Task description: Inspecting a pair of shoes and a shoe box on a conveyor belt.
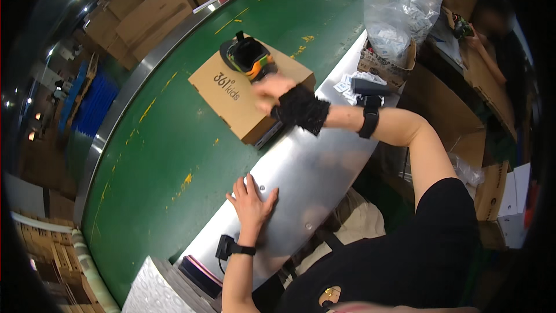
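My left hand (251, 204) lies flat on the silver metal ledge (315, 168), fingers spread, holding nothing. Farther off, my right hand (273, 91) is over a brown cardboard shoebox (223, 101), smeared by motion. Right by its fingers, a black sneaker (249, 55) with green and orange patches rests on the lid. Whether the fingers grip it or only touch it is unclear. A fuzzy black band (304, 110) wraps my right wrist. The box, lid shut, sits on the green conveyor belt (174, 156) at the ledge's edge.
On the ledge's far right, small white packets (347, 88) lie beside an open carton (379, 68) bearing clear bags of packets (388, 37). Stacked cartons (139, 11) stand beyond the belt. Another person's hand (475, 40) holds a dark, colourful item at right.
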A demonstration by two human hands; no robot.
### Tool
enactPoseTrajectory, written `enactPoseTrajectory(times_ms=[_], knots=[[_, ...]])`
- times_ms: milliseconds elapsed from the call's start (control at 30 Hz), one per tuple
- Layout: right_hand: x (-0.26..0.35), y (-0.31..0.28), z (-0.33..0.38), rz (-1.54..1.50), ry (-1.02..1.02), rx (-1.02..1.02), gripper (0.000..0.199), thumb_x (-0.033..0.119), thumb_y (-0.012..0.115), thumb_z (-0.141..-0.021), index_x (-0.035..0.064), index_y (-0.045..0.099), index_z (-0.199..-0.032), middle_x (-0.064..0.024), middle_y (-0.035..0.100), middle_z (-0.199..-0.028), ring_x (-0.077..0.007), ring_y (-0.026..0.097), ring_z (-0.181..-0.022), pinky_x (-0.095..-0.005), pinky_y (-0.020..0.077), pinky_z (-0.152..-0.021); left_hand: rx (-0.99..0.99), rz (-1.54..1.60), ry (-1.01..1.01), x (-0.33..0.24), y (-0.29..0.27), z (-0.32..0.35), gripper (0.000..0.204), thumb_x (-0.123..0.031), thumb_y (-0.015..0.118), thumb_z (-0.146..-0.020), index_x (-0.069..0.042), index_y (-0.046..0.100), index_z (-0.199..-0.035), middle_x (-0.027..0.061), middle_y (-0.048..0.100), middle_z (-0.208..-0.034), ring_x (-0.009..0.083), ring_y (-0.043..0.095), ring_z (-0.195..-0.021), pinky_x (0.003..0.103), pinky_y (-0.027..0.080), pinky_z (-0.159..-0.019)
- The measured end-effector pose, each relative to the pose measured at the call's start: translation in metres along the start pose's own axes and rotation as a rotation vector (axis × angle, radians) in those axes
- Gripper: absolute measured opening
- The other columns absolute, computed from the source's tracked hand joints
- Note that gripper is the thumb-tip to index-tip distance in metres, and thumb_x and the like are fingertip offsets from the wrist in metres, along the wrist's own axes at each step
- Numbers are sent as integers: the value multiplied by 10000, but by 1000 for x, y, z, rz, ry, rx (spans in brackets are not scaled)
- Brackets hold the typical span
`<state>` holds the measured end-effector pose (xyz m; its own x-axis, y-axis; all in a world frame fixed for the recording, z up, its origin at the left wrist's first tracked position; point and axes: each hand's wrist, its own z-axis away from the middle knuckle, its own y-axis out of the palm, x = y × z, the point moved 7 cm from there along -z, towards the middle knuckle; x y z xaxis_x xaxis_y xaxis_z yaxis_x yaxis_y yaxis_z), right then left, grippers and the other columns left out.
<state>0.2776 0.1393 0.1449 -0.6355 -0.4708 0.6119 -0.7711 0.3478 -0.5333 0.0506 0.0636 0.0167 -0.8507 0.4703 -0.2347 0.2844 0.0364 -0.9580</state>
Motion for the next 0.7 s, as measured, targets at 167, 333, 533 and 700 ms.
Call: enactPoseTrajectory(times_ms=[167, 333, 533, 700], knots=[[34, 17, -56, 433, 98, 469, 393, 287, 670, -723, 101, 603, -1063, -112, 608, -1008, -275, 610, -876, -345, 488, -771, -36, 41, 7, -2, -2, -2, 773, -519, 655, -727, 14, 440, -1244, 225, 440, -1234, 358, 397, -1171, 584, 258, -966], [30, 11, -35, 308, -131, 128, 359, 357, 729, -643, 111, 565, -846, -67, 586, -874, -261, 587, -869, -381, 476, -726, -399, 319, -82, 28, -2, 12, 831, -359, 741, -708, 17, 326, -1323, 266, 326, -1317, 394, 353, -1209, 471, 313, -989], [33, -82, 74, 435, -15, -133, 243, 244, 718, -686, 84, 558, -774, -59, 564, -792, -236, 603, -699, -344, 481, -573, -522, 164, 50, -2, -56, -13, 922, -312, 802, -639, -26, 306, -1361, 277, 150, -1433, 453, 265, -1271, 481, 327, -968], [15, -109, 143, 577, 76, -72, 223, 212, 714, -701, 88, 561, -804, -60, 567, -766, -255, 605, -688, -344, 489, -578, -299, -152, 115, 4, -63, -70, 797, -278, 779, -666, -12, 389, -1309, 207, 292, -1406, 414, 302, -1276, 476, 365, -944]])
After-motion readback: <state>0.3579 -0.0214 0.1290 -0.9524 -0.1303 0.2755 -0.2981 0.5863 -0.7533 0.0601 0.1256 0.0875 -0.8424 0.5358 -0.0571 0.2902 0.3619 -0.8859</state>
